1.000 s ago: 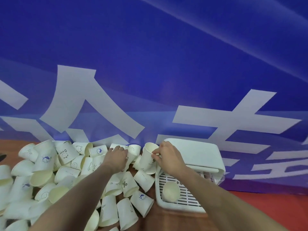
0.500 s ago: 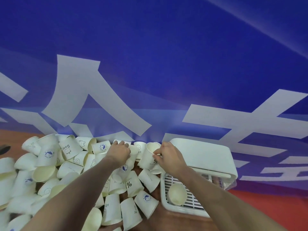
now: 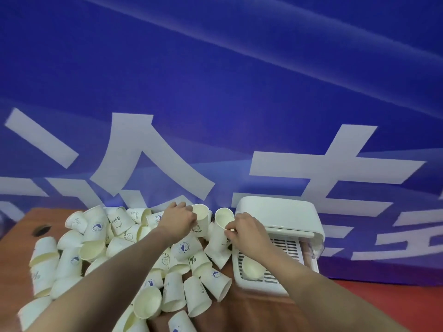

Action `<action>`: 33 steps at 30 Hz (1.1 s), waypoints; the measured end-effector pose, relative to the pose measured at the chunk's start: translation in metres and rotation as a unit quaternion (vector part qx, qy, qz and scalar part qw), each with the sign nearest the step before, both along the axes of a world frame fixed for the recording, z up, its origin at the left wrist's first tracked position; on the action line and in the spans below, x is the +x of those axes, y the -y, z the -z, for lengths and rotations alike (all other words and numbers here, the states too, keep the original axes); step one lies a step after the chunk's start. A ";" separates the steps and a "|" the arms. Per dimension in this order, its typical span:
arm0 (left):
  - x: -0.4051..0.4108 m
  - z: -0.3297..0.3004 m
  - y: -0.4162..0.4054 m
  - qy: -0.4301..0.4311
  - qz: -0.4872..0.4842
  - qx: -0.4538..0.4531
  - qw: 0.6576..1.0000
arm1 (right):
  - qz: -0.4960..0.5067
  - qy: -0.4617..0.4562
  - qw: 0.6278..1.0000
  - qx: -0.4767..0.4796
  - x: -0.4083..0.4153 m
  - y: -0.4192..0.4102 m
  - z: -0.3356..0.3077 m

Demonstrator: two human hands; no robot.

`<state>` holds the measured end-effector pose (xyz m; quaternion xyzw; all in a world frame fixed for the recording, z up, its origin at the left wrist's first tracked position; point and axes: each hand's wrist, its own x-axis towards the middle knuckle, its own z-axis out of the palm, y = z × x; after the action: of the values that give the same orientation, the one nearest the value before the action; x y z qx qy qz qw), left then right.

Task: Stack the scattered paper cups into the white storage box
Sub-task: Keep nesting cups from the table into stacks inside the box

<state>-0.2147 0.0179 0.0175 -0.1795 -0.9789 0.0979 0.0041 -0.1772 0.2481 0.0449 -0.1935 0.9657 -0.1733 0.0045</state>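
Behind our wooden table (image 3: 251,307) hangs a blue banner (image 3: 215,80) printed with large white characters, filling most of what we see. Across the left and middle of the table lies a heap of scattered paper cups (image 3: 100,248), most of them tipped on their sides, some printed with small blue logos. Our left hand (image 3: 178,221) reaches to the far edge of the heap, fingers curled around an upright cup (image 3: 200,221) whose open mouth faces up. Just beside it, our right hand (image 3: 247,232) pinches the rim of a second cup (image 3: 221,230), thumb and fingertips closed on its near edge; this cup stands tilted among the others. To the right sits the white storage box (image 3: 278,212), its slatted drawer (image 3: 285,250) pulled out toward us, touching the heap's right edge. One cup (image 3: 251,269) already lies in the drawer, partly hidden by our right forearm.
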 end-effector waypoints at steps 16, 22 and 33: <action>0.063 0.001 -0.109 0.007 0.186 0.129 0.974 | 0.078 0.033 0.996 0.019 0.056 -0.109 0.012; 0.075 0.007 -0.146 0.041 0.150 0.049 0.987 | 0.106 0.053 0.993 0.018 0.067 -0.138 0.018; 0.064 0.047 -0.172 0.105 0.122 -0.065 0.985 | 0.170 0.092 0.981 0.028 0.091 -0.177 0.028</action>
<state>-0.1510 0.1901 -0.0292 -0.3067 -0.9363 0.1402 -0.0985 -0.0863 0.4254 0.0170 -0.0095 0.9844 -0.1612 0.0697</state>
